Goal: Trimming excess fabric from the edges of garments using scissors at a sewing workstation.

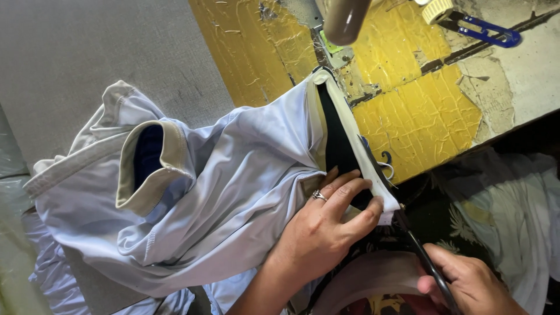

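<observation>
A pale blue garment (233, 186) with a beige collar (157, 169) lies bunched over a yellow, cracked table (420, 111). A black and white strip (344, 140) runs along its edge. My left hand (326, 227), a ring on one finger, presses and pinches the near end of that strip. My right hand (466, 283) grips black scissors (423, 256), whose blades point up at the strip's end beside my left fingers.
A sewing machine's head (344, 20) hangs over the table's far edge. Blue-handled snips (484, 32) and a pale spool (437, 9) lie at the top right. White and patterned cloth (513, 210) sits at the right, grey flooring (87, 46) at the left.
</observation>
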